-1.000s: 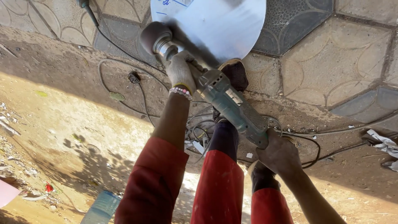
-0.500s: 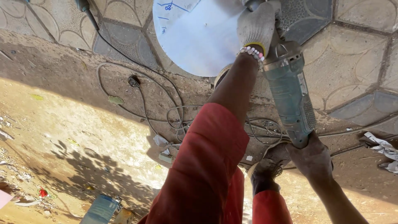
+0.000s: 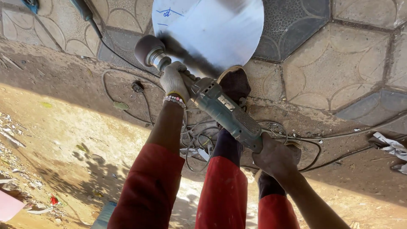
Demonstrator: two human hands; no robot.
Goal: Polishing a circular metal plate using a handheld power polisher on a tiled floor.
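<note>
The left hand (image 3: 174, 80), in a glove, is reaching forward, its grip wrapped tight around the front of the green grinder (image 3: 224, 110). The right hand (image 3: 275, 159) is squeezing the back end. The grinder's round pad (image 3: 146, 48) is resting beside the shiny metal disc (image 3: 212, 29) on the ground.

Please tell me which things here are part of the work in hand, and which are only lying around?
In use:
- power tool
- left hand at its neck
- right hand on its handle
- round metal sheet
- foot on the sheet's edge

Lying about:
- loose cables
- white scraps
</note>
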